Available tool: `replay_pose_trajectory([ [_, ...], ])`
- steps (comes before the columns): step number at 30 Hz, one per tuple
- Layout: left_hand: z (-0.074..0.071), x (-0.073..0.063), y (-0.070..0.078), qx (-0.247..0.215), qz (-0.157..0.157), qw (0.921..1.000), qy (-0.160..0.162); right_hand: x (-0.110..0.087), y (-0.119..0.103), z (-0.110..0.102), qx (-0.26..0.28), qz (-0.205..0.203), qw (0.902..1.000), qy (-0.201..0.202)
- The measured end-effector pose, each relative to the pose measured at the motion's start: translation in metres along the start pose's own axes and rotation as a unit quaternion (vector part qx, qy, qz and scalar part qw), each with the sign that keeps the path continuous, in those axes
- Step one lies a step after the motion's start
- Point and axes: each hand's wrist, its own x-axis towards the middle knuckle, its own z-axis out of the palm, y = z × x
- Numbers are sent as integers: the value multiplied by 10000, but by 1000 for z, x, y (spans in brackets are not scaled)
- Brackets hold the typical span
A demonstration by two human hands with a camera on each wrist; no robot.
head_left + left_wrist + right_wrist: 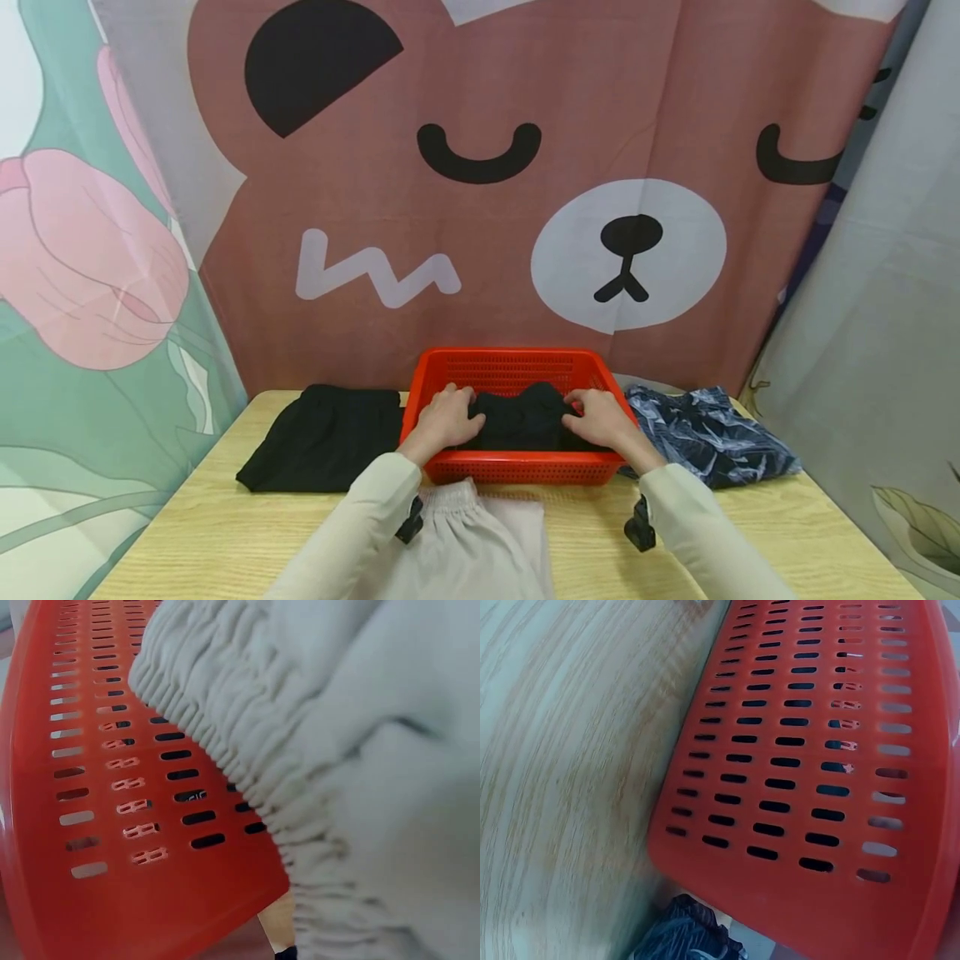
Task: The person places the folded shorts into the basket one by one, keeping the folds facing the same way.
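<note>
A folded black garment [521,421] lies inside a red plastic basket [517,468], its top edge slightly bunched up. At the garment's left side my left hand [447,419] holds its edge between thumb and curled fingers. My right hand [602,417] grips the opposite side in the same manner. Both forearms reach over the basket's front rim. Neither wrist view shows a hand; they show the basket's slotted outer wall [780,750] and, on the left, pale gathered fabric [337,765].
Another folded black garment [333,437] lies left of the basket on the wooden table [195,533]. To the right is a blue patterned garment [712,437]. Light grey pants with an elastic waist [465,542] lie in front. A bear-print curtain [480,242] hangs behind.
</note>
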Motion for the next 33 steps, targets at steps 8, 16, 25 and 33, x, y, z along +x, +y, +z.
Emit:
replay_pose_trajectory([
  [8, -2, -3, -2, 275, 310, 9984, 373, -8, -6, -7, -366, -433, 9984, 61],
  [16, -3, -6, -3, 468, 388, 9973, 411, -13, -11, -13, -760, -595, 9948, 338],
  [25, -5, -11, -2, 607, 372, 9962, 504, -21, -19, -14, -709, -535, 9942, 610],
  [33, -11, -21, 1, 547, 526, 9952, 625, -28, -25, -25, -342, -579, 9951, 727],
])
